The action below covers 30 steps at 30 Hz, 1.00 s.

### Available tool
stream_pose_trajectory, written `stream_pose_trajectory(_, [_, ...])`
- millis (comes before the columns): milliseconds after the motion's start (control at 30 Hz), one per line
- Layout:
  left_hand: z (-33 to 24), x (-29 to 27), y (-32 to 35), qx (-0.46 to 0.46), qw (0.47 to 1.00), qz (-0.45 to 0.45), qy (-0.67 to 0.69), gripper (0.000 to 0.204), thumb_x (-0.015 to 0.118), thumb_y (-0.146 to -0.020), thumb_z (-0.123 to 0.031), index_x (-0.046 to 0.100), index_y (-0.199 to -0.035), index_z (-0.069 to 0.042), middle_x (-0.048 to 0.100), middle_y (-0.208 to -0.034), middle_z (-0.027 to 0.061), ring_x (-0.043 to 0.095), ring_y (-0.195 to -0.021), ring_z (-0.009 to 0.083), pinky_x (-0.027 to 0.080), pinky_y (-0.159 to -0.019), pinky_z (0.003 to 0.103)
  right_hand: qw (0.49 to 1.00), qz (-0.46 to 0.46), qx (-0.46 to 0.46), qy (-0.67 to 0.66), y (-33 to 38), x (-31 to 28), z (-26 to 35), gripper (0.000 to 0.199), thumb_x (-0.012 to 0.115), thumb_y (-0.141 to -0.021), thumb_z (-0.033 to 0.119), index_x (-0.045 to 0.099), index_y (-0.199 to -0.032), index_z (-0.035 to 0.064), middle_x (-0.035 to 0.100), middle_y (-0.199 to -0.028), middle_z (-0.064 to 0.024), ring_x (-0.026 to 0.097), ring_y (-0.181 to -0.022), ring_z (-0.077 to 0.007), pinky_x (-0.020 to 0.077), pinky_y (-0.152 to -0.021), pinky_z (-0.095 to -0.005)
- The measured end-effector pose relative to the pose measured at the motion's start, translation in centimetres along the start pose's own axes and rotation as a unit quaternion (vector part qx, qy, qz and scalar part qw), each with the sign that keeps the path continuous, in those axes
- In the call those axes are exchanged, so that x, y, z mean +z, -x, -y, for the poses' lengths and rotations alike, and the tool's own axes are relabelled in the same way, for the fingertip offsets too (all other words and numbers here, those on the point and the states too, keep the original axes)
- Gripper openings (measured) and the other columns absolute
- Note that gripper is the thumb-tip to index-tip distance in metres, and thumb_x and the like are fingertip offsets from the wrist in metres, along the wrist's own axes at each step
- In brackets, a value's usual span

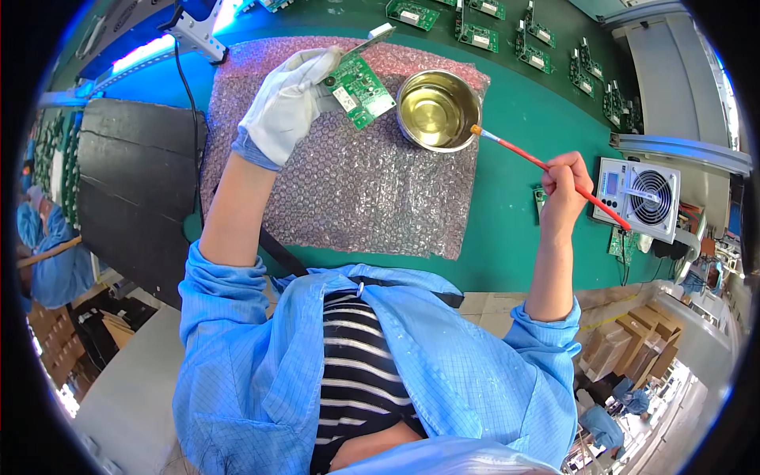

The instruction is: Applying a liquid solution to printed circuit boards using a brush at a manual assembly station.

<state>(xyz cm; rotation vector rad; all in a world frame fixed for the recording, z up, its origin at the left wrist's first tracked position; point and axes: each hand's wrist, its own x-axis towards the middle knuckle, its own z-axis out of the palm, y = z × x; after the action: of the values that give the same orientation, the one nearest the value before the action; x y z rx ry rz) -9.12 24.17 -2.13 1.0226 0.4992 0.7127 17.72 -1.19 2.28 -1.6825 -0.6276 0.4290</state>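
Observation:
My left hand (286, 104), in a white glove, is closed on the edge of a green circuit board (362, 89) and holds it above the bubble wrap. A smaller board stands up from its far side. To the right of that board sits a round metal bowl (406, 131) with clear yellowish liquid in it. My bare right hand (567, 188) pinches a thin red-handled brush (522, 153). The brush's bristle end is at the right rim of the bowl; whether it touches the rim I cannot tell.
Bubble wrap (356, 198) covers the middle of the green mat (514, 103). Several finished-looking boards (480, 37) stand along the far side. A white fan unit (636, 198) is at the right. A black panel (138, 182) lies left, near a blue-lit frame (142, 47).

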Motion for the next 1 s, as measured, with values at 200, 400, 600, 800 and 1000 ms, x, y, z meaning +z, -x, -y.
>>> stream_pose_trajectory(200, [-0.6,2.3,-0.4,-0.053,0.998,0.017,0.008,0.043,0.063,-0.089,-0.028,0.055,-0.117,0.003,0.061,-0.106,0.0107,0.062,-0.098,0.0204,0.056,-0.081,0.038,0.998,-0.008,0.009,-0.060,0.1,0.7,1.4,0.006,0.045,-0.075,0.000,0.049,-0.071,0.0005,0.043,-0.061,-0.0019,0.033,-0.051,-0.0075,0.0252,-0.046,-0.0211])
stream_pose_trajectory(400, [-1.0,4.5,0.3,-0.123,0.984,0.065,-0.108,0.043,0.066,-0.086,-0.034,0.059,-0.111,0.000,0.061,-0.100,0.0066,0.061,-0.093,0.0153,0.055,-0.075,0.032,0.969,0.116,0.006,-0.218,0.3,4.2,2.6,0.005,0.043,-0.072,0.002,0.047,-0.073,-0.0002,0.040,-0.063,-0.0033,0.033,-0.052,-0.0106,0.0257,-0.047,-0.0232])
stream_pose_trajectory(600, [-1.0,4.9,1.0,-0.123,0.980,0.094,-0.126,0.042,0.066,-0.086,-0.035,0.060,-0.111,-0.002,0.061,-0.102,0.0055,0.060,-0.093,0.0142,0.053,-0.075,0.030,0.974,0.141,0.019,-0.177,0.7,6.8,2.7,0.004,0.044,-0.071,0.001,0.048,-0.072,0.0003,0.040,-0.063,-0.0025,0.033,-0.052,-0.0094,0.0255,-0.046,-0.0230])
stream_pose_trajectory(800, [-0.9,4.9,1.2,-0.136,0.978,0.085,-0.136,0.041,0.065,-0.087,-0.032,0.058,-0.115,-0.002,0.060,-0.106,0.0068,0.060,-0.096,0.0146,0.053,-0.078,0.030,0.981,0.103,0.009,-0.166,0.6,6.4,2.4,0.005,0.044,-0.071,-0.001,0.049,-0.072,-0.0003,0.041,-0.062,-0.0025,0.032,-0.051,-0.0091,0.0253,-0.046,-0.0231])
stream_pose_trajectory(1000, [-1.0,5.0,1.4,-0.120,0.980,0.074,-0.138,0.045,0.068,-0.084,-0.037,0.061,-0.110,-0.001,0.061,-0.100,0.0065,0.060,-0.093,0.0149,0.054,-0.073,0.031,0.986,0.099,-0.013,-0.134,0.9,6.4,2.2,0.006,0.043,-0.070,-0.002,0.049,-0.070,-0.0012,0.041,-0.062,-0.0027,0.032,-0.051,-0.0091,0.0260,-0.046,-0.0233])
